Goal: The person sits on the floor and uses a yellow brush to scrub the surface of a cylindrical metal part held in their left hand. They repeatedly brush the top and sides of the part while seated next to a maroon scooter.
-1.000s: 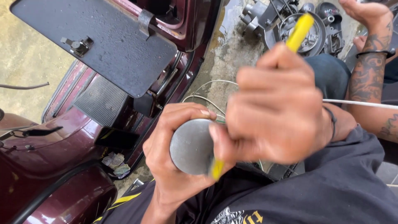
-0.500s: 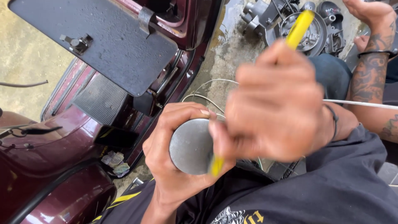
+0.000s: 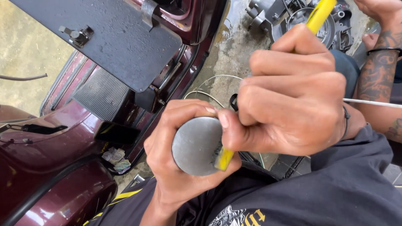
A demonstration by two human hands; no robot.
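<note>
My left hand (image 3: 176, 167) wraps around a round grey metal part (image 3: 194, 144) with a flat circular face turned up at me. My right hand (image 3: 293, 92) is closed in a fist around a yellow-handled tool (image 3: 319, 14). The tool's lower end (image 3: 224, 159) rests against the right edge of the metal face, next to my right thumb. Both hands are close to the camera, above my dark shirt.
A maroon scooter body (image 3: 50, 146) with a ribbed footboard (image 3: 98, 94) and a raised dark seat underside (image 3: 104, 37) fills the left. Engine parts (image 3: 289, 16) lie on wet concrete at top right, by another person's tattooed arm (image 3: 379, 75). A thin white rod (image 3: 372, 103) crosses at right.
The hands and the metal part stay almost still; the view has shifted slightly, and the yellow tool keeps working at the part's right edge.
</note>
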